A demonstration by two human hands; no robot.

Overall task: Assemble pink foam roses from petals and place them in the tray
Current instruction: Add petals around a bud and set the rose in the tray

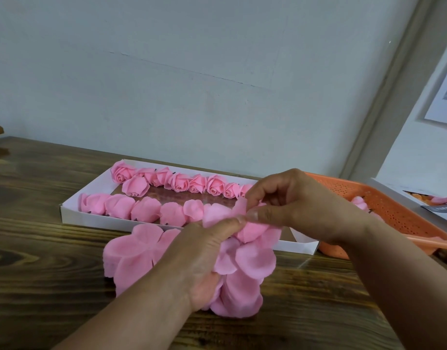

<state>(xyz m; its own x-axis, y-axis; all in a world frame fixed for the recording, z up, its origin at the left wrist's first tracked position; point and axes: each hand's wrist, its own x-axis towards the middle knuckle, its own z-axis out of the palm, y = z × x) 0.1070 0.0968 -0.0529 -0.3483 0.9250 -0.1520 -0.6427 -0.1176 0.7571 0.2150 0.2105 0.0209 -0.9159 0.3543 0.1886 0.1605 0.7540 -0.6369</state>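
A stack of pink foam petal sheets (131,253) rests on the wooden table in front of the white tray (91,215). My left hand (204,256) lies on the stack and grips it, with its fingertips pinching a thin petal sheet (218,214). My right hand (290,205) pinches the same sheet from above, thumb and forefinger closed on its upper edge. Finished pink roses (178,183) line the tray's far row, and more pink rose pieces (146,209) fill its near row. The tray's right part is hidden behind my hands.
An orange perforated plastic basket (399,215) stands to the right of the tray with a few pink pieces inside. A white box (404,190) sits at the far right edge. A pale wall rises directly behind the table.
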